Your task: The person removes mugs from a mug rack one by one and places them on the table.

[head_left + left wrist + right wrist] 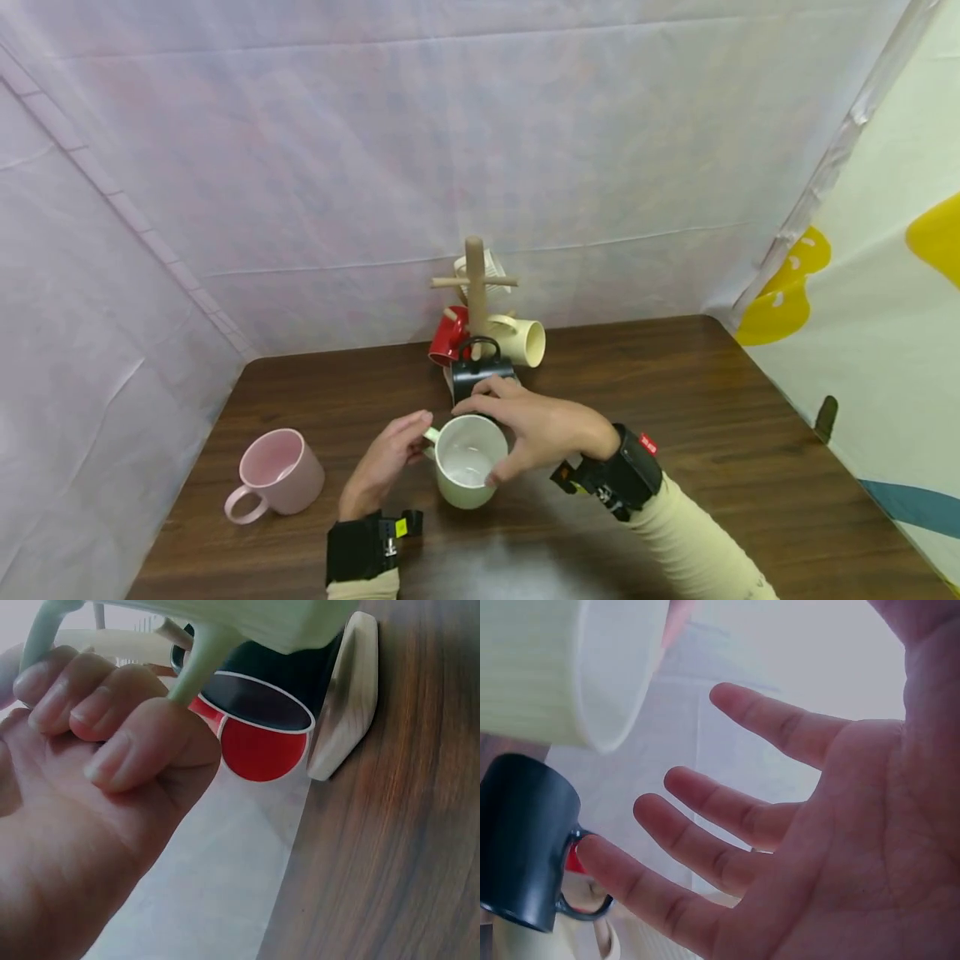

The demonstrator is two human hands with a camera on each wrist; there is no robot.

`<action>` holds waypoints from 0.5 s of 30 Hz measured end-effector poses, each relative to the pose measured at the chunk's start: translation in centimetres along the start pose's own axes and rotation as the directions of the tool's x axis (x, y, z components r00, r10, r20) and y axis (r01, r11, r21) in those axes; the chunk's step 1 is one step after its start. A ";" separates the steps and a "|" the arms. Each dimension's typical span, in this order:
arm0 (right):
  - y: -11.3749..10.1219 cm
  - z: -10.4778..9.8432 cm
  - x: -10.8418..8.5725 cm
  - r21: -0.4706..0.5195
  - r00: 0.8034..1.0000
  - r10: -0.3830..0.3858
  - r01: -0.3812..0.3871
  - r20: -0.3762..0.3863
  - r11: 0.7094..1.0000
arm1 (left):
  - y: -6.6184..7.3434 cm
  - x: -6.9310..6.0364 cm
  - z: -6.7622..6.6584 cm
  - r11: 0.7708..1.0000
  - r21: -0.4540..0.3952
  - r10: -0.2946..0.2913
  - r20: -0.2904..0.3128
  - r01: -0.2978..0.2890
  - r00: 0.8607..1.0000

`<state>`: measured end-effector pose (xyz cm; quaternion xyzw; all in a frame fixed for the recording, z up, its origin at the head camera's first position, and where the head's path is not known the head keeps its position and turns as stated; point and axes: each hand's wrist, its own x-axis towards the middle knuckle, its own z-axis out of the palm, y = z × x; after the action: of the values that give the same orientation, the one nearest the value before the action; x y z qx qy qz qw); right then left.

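A pale green mug [463, 495] with a white inside is in front of me in the head view, its opening up toward the head camera. My left hand [385, 460] grips its handle [204, 664], fingers curled through the loop. Across the mug's far and right side spreads my right hand [542, 423]. In the right wrist view its fingers [780, 727] are straight and spread, apart from the mug's rim. Just beyond hangs a black mug [467, 379], partly hidden by the right hand.
A wooden mug tree [475, 279] stands near the table's back edge. It carries the black mug, a red mug [447, 337], a cream mug [519, 342] and a white ribbed mug [495, 268]. On the left of the brown table [637, 383] sits a pink mug [302, 485].
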<state>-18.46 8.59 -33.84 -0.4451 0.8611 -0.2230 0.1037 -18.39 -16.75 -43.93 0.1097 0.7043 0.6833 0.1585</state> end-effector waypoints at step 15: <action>3.4 1.1 -2.3 0.152 0.989 0.043 -0.021 -0.140 0.988 | -0.6 -1.4 -1.4 0.999 -0.053 -0.012 -0.072 0.008 0.997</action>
<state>-19.14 11.87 -36.43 -0.4051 0.8541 -0.3165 0.0786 -17.60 -18.61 -44.38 0.0774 0.6920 0.7042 0.1391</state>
